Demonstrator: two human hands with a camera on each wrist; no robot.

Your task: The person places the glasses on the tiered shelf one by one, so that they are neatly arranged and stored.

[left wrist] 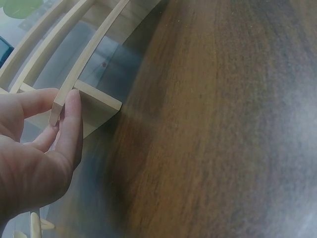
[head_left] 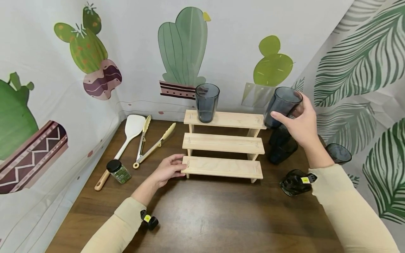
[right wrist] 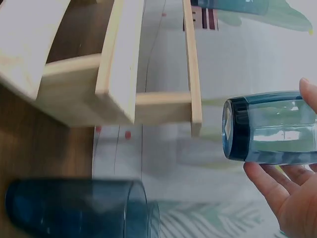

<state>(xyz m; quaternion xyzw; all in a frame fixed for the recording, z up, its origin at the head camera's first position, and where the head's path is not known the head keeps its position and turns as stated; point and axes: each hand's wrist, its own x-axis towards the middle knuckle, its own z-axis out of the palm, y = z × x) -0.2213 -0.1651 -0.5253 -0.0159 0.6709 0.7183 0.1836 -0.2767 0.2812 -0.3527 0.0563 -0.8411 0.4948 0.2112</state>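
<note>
A three-tier wooden stand (head_left: pixel 223 167) rises in steps on the dark table. My left hand (head_left: pixel 167 169) pinches the left end of its lowest shelf, with thumb and fingers on either side of the board (left wrist: pixel 74 82). At the right end of the top shelf, my right hand (head_left: pixel 302 124) grips a blue-grey glass tumbler (head_left: pixel 281 105), tilted slightly. In the right wrist view the held tumbler's thick base (right wrist: pixel 237 129) faces the stand, with a gap between them. Another matching tumbler (head_left: pixel 207 103) stands upright on the left part of the top shelf.
Right of the stand are more dark tumblers (head_left: pixel 282 151), a dark glass (head_left: pixel 294 182) near my right wrist and another glass (head_left: pixel 338 153) beyond the forearm. On the left lie a white spatula (head_left: pixel 134 125), cream-tipped tongs (head_left: pixel 155 147) and a black-lidded jar (head_left: pixel 119 172).
</note>
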